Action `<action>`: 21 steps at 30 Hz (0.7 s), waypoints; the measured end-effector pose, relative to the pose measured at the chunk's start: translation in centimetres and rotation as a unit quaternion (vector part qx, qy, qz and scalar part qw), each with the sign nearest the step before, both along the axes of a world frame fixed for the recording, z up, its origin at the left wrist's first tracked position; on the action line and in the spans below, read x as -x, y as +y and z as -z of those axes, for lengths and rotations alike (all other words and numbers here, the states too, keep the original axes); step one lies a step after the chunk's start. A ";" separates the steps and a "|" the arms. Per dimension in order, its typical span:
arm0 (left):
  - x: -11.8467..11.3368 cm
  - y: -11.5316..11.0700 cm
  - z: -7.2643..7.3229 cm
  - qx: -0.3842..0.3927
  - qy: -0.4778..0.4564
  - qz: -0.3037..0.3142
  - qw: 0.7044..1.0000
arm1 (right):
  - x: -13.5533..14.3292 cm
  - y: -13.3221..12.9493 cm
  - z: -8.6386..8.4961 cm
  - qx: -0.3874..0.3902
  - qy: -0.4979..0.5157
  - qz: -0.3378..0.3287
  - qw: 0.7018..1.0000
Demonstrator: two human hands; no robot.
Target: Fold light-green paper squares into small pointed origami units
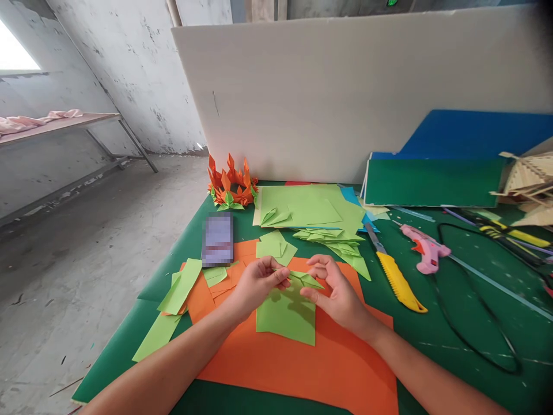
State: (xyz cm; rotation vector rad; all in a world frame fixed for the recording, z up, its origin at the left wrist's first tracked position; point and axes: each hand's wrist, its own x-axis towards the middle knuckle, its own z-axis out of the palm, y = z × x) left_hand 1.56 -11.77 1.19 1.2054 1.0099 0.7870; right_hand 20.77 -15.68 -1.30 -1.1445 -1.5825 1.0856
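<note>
My left hand (262, 282) pinches one end of a small folded piece of light green paper (306, 280). The folded piece narrows to a point towards the right. Around that point my right hand (334, 291) curves with thumb and fingers apart; it appears not to grip the paper. Below both hands a square green sheet (287, 317) lies on a large orange sheet (298, 369). Left of my hands are loose green paper strips (180, 285) and smaller orange pieces (235, 271).
An orange and green folded-paper crown shape (233, 184) stands at the back left, near a pixelated rectangular object (218, 239). Green papers (309, 202) are stacked behind my hands. On the right lie a yellow utility knife (397, 279) and a pink glue gun (427, 251) with its cord.
</note>
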 end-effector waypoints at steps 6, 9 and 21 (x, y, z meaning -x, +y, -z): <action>0.0 -0.2 0.4 0.027 0.037 0.017 0.999 | -0.1 0.3 0.0 0.002 -0.037 0.008 0.999; 0.1 -0.3 0.3 0.009 0.054 0.039 0.998 | 0.0 0.2 0.0 -0.021 -0.048 0.035 0.998; 1.6 0.2 -1.1 -0.112 0.100 0.142 0.978 | -0.6 0.8 -0.5 0.025 0.012 0.041 0.999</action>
